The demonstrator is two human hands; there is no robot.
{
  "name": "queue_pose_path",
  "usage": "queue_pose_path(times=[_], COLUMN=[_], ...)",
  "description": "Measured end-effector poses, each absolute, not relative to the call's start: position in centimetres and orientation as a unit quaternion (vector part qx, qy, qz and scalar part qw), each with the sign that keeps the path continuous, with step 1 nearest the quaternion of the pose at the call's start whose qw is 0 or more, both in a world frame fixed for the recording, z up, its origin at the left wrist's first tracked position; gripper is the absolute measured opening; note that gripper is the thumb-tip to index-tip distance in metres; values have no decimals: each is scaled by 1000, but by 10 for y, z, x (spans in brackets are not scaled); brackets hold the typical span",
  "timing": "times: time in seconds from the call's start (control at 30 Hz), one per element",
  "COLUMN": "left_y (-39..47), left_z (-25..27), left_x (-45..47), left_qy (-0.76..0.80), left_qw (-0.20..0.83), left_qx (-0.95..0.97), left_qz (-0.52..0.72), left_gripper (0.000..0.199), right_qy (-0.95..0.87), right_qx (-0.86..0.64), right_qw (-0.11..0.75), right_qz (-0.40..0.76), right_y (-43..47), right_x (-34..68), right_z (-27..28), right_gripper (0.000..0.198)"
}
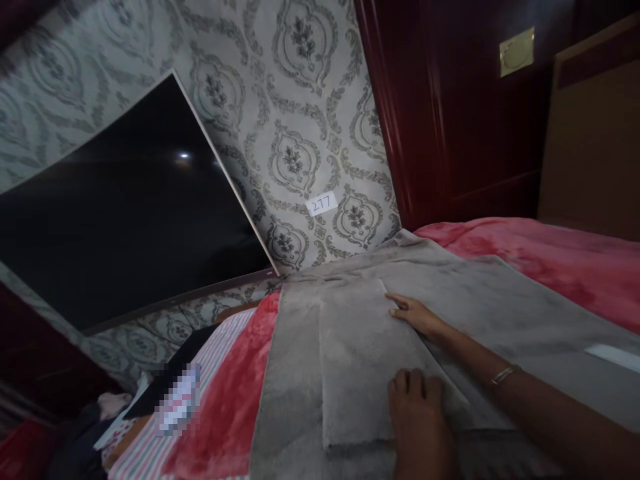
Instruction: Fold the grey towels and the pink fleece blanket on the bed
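Note:
A grey plush blanket (295,373) is spread over the bed. On it lies a folded grey panel (360,360) with straight edges. My right hand (415,317), reaching in from the right with a bracelet on its wrist, touches the panel's far right edge. Its index finger is stretched out and its thumb stands a little apart. Close to the panel's near edge, my left hand (420,420) presses down with bent fingers bunched on the cloth. Its fingertips and thumb are partly hidden.
Red bedding (540,260) shows beyond the blanket, with a striped sheet (150,447) on the left. A large television (135,200) stands against the patterned wall. At right are a dark red door panel (450,113) and a cardboard box (590,147). A white strip (615,357) lies on the right.

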State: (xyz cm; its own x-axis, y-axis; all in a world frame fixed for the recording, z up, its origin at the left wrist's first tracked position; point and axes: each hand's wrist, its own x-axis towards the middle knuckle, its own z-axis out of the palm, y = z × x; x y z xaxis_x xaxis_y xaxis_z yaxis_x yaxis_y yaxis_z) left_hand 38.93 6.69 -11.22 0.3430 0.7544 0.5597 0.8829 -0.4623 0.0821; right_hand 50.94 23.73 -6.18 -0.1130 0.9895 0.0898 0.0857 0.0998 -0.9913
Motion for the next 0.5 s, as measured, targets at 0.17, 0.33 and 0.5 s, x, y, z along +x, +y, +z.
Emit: queue_pose_path(times=[0.17,0.33,0.5], left_y=[61,46,34], left_z=[-112,-93,-76], left_x=[387,390,392], left_qy=[-483,-470,-484], left_qw=[159,153,102], left_qx=[-813,-822,-834], left_qz=[-282,-283,-246], left_gripper=[41,35,32], right_qy=[-567,-581,-615], right_qx=[-516,-555,-579], right_qw=[467,445,414], right_qz=[440,397,341], right_y=[241,240,232], right_x=[506,510,513], right_z=[-59,-64,-66], right_gripper=[58,58,58])
